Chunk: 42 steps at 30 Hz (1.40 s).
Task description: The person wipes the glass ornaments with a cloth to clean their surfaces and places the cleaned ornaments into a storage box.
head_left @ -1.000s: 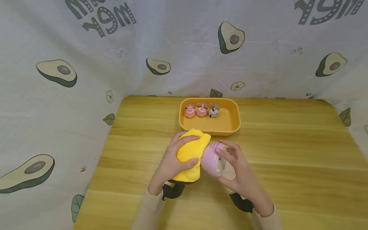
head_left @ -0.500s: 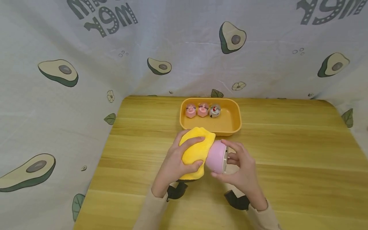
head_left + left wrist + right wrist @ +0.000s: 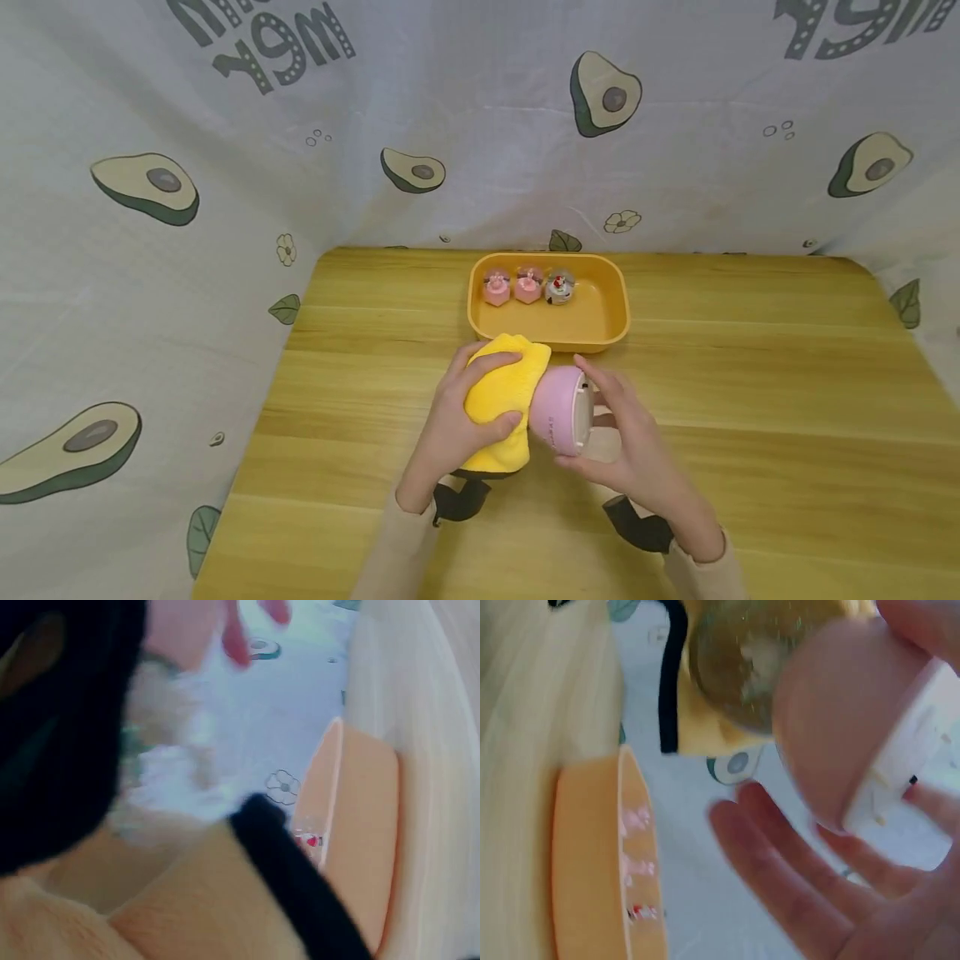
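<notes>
In the head view my left hand [image 3: 461,412] grips a yellow cloth [image 3: 498,400] with black edging, wrapped over the dome of a snow globe. The lilac base [image 3: 553,408] sticks out of the cloth on its right side, lying sideways with the underside turned right. My right hand [image 3: 637,454] holds that base near its bottom rim between thumb and fingers. The right wrist view shows the clear dome [image 3: 739,667] between cloth and base, while other fingers [image 3: 765,862] stretch out below. Blurred cloth [image 3: 202,900] and a dark band fill much of the left wrist view.
Just beyond the hands, an orange-yellow tray [image 3: 596,321] stands on the wooden table [image 3: 750,400]. Two small pink trinkets [image 3: 497,287] and a white one with red [image 3: 559,287] sit in its left part. A curtain printed with avocados [image 3: 605,96] hangs behind the table.
The lilac base has turned, so its lettering has passed from the upper side to the lower front. Both hands and the cloth shifted slightly right, then back left.
</notes>
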Each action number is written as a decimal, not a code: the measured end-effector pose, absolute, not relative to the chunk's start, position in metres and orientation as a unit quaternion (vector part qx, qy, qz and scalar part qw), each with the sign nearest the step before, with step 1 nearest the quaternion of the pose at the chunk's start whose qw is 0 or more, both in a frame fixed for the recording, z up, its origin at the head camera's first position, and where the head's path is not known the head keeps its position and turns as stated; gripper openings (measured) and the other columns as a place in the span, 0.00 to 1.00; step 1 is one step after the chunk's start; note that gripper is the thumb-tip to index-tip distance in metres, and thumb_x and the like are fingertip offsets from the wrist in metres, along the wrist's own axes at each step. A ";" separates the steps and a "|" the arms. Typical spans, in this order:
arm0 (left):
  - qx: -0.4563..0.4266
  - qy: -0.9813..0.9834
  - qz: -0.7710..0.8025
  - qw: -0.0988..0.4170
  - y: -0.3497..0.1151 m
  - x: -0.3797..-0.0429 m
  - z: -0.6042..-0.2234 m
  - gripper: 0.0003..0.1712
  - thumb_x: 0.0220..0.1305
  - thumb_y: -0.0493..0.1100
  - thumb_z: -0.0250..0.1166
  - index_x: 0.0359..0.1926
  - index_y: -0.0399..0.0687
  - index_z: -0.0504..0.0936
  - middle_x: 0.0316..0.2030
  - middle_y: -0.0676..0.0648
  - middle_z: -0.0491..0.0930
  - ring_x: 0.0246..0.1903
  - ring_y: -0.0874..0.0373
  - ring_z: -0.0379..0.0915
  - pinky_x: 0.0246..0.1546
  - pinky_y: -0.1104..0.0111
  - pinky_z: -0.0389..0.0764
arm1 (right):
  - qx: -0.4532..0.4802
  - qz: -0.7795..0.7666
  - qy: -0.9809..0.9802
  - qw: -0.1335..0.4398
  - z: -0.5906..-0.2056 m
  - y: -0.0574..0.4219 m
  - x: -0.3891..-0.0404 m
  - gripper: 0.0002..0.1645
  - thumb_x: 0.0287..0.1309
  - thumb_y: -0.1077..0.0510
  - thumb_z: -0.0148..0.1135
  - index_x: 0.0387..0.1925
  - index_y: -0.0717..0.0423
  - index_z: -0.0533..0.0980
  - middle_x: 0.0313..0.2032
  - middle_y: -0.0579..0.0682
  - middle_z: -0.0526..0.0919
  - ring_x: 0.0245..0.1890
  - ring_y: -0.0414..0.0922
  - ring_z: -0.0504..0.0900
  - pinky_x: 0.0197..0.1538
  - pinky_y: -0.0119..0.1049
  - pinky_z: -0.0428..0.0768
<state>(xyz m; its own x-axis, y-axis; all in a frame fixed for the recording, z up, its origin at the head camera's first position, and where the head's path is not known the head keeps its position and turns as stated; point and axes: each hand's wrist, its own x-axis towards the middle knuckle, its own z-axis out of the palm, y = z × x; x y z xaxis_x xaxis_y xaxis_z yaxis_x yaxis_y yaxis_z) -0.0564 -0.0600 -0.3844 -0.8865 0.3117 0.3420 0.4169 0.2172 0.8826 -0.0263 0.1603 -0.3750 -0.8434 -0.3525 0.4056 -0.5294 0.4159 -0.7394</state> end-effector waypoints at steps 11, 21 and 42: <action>-0.231 -0.839 -0.490 0.054 -0.055 -0.054 -0.385 0.31 0.46 0.54 0.65 0.55 0.67 0.71 0.56 0.57 0.63 0.43 0.59 0.67 0.34 0.67 0.72 | 0.307 0.477 -0.800 0.197 -0.389 0.162 -0.037 0.46 0.27 0.47 0.76 0.50 0.64 0.71 0.47 0.58 0.73 0.43 0.43 0.75 0.37 0.25 0.77; -0.225 -0.879 -0.375 0.189 -0.047 -0.055 -0.389 0.31 0.42 0.58 0.64 0.53 0.66 0.73 0.54 0.51 0.66 0.38 0.57 0.70 0.23 0.71 0.72 | 0.068 0.654 -0.753 0.031 -0.383 0.146 -0.027 0.35 0.42 0.74 0.63 0.56 0.59 0.66 0.42 0.56 0.73 0.25 0.45 0.82 0.25 0.36 0.80; -0.240 -0.857 -0.426 0.163 -0.060 -0.057 -0.383 0.30 0.44 0.59 0.60 0.54 0.65 0.73 0.51 0.52 0.68 0.33 0.60 0.70 0.23 0.72 0.70 | 0.232 0.542 -0.788 0.177 -0.385 0.149 -0.035 0.46 0.26 0.54 0.77 0.52 0.65 0.69 0.40 0.55 0.75 0.27 0.40 0.77 0.26 0.27 0.78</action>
<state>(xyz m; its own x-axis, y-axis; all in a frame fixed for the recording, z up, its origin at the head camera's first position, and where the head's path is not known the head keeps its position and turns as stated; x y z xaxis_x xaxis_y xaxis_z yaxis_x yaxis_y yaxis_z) -0.0573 -0.0603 -0.3830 -0.8313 0.2730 0.4842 0.5508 0.5217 0.6515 -0.0353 0.1487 -0.3846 -0.8296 -0.1749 0.5303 -0.5577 0.3053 -0.7718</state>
